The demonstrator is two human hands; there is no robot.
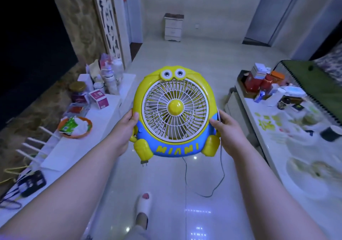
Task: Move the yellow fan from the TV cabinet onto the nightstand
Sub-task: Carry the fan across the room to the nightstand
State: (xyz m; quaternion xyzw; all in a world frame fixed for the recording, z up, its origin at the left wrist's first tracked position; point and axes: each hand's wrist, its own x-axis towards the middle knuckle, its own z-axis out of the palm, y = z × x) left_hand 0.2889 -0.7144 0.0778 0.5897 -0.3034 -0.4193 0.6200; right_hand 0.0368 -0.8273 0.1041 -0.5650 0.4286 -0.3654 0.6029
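Note:
The yellow fan [174,110] has a white grille, two cartoon eyes on top and a blue base marked MIAMI. It is in the air in front of me, above the floor. My left hand [124,128] grips its left side and my right hand [226,128] grips its right side. Its grey cord [220,175] hangs down in a loop, and the plug [144,163] dangles under the left foot. The white TV cabinet [77,147] runs along the left wall. The white nightstand [173,27] with a dark top stands against the far wall.
The cabinet holds bottles [111,77], boxes, an orange bowl [75,127] and a router. A cluttered white table [288,134] stands on the right, a bed edge behind it. Glossy tiled floor [185,54] stretches to the nightstand. My slippered foot [143,204] is below.

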